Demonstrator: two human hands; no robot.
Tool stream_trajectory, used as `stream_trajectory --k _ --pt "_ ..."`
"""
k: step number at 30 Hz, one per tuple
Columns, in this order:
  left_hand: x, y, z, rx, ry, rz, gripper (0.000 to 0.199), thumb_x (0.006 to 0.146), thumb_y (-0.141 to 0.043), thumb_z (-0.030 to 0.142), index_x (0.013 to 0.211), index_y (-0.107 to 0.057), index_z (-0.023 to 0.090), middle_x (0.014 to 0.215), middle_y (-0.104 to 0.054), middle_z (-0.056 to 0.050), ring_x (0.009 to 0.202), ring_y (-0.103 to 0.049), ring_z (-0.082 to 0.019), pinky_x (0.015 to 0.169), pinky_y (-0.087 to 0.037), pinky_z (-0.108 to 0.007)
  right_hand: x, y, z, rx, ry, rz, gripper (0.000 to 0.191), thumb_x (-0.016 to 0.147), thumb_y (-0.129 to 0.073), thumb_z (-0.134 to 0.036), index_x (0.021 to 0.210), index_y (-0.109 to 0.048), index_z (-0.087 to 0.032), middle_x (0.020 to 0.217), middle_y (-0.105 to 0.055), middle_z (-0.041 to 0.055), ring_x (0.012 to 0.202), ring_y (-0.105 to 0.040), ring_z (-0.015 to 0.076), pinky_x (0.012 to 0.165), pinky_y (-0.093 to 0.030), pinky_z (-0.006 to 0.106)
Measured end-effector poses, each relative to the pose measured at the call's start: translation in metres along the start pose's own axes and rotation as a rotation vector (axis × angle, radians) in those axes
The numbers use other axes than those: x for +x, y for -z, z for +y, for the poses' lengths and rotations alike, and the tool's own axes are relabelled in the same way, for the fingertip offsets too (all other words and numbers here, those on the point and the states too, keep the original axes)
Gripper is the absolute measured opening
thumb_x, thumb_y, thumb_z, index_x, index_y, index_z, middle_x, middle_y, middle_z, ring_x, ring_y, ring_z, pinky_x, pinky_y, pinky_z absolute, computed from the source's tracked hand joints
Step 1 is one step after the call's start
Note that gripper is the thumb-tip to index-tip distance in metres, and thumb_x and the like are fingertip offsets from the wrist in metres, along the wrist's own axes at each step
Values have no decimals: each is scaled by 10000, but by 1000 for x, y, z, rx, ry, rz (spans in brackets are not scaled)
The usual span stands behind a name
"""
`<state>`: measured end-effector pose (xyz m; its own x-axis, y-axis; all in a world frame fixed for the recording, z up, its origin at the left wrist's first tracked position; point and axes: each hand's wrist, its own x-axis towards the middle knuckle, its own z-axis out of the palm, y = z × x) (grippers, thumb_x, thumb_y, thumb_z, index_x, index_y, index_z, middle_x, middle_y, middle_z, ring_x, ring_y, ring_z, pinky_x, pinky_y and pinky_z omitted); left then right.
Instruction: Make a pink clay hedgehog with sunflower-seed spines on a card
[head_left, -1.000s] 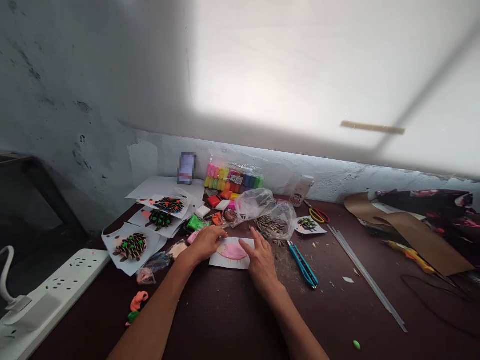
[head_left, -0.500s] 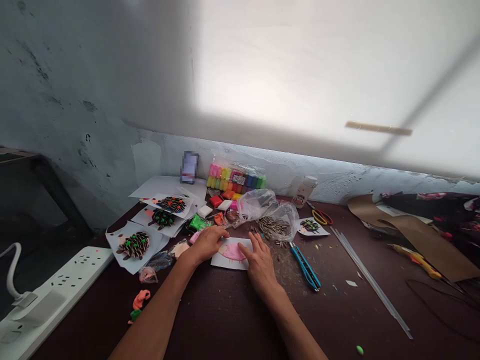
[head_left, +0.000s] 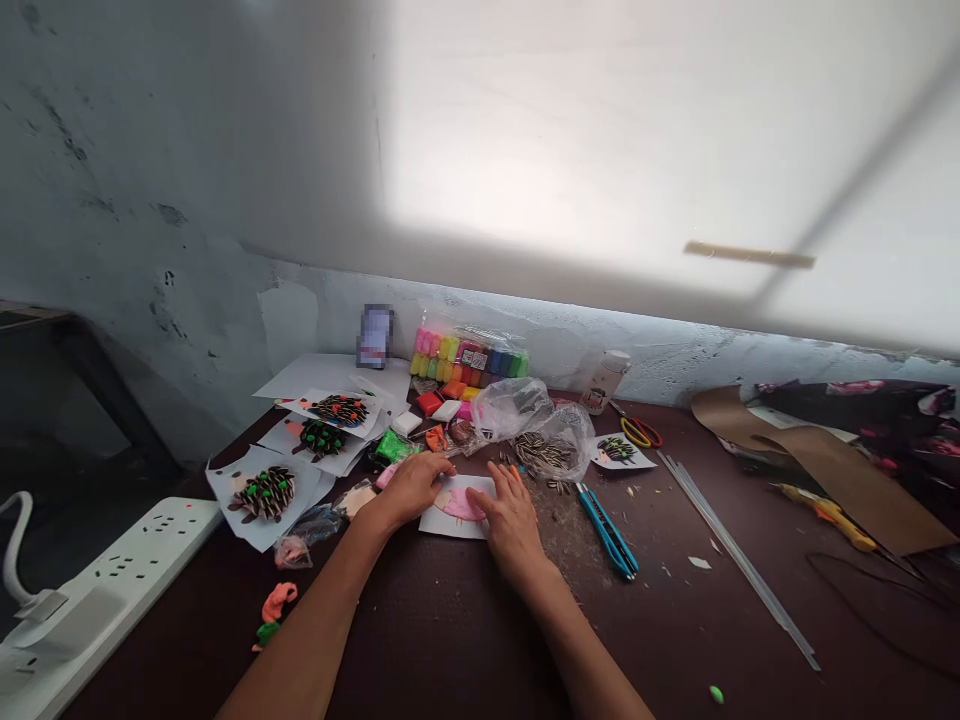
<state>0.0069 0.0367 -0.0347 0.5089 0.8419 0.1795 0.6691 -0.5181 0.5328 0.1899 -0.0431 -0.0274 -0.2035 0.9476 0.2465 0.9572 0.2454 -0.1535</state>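
A small white paper point(head_left: 450, 529) lies on the dark table, with a flattened patch of pink clay point(head_left: 459, 504) on its drawn outline. At the upper-left edge of the paper, my left hand point(head_left: 411, 488) is bent over it with the fingers together, holding that side. My right hand point(head_left: 513, 522) rests over the right side, fingers spread and thumb on the pink clay. Just beyond my right fingertips is a clear bag of striped sunflower seeds point(head_left: 544, 452). Some of the clay is hidden under my right thumb.
Papers with seed-covered hedgehogs point(head_left: 264, 492) lie left, near a white power strip point(head_left: 139, 570). Coloured clay packs point(head_left: 469, 360) stand at the back. On the right are a blue utility knife point(head_left: 609, 535), scissors point(head_left: 639, 432), clear glue sticks point(head_left: 739, 560) and a yellow glue gun point(head_left: 829, 515).
My right thumb has shifted slightly left over the pink clay, and the right fingers have moved a little closer together. My left hand stays at the paper's edge. The whole view has shifted slightly.
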Motion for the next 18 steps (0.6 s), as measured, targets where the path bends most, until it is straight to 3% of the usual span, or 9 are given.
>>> stream_trajectory --k 5,9,18 --pt "0 1 2 27 -10 3 303 728 -523 40 936 -682 192 1021 -692 -49 991 -606 -201 916 -443 -323 -1 1 6 29 -108 -57 364 912 -477 -165 1206 -628 -318 1464 -396 82 1360 -323 270 1051 -308 432" --pt "0 1 3 38 -4 2 325 718 -512 30 943 -683 191 1035 -692 -46 1004 -604 -199 926 -443 -321 -1 5 6 38 -114 -113 361 920 -454 -161 1171 -649 -332 1469 -391 71 1376 -288 267 1060 -278 431" --pt "0 1 3 58 -8 -3 333 719 -501 37 947 -688 193 1034 -697 -44 1004 -602 -198 917 -448 -317 -6 11 12 0 -130 -2 415 878 -482 -84 1154 -658 -340 1436 -437 77 1342 -341 259 1045 -273 422"
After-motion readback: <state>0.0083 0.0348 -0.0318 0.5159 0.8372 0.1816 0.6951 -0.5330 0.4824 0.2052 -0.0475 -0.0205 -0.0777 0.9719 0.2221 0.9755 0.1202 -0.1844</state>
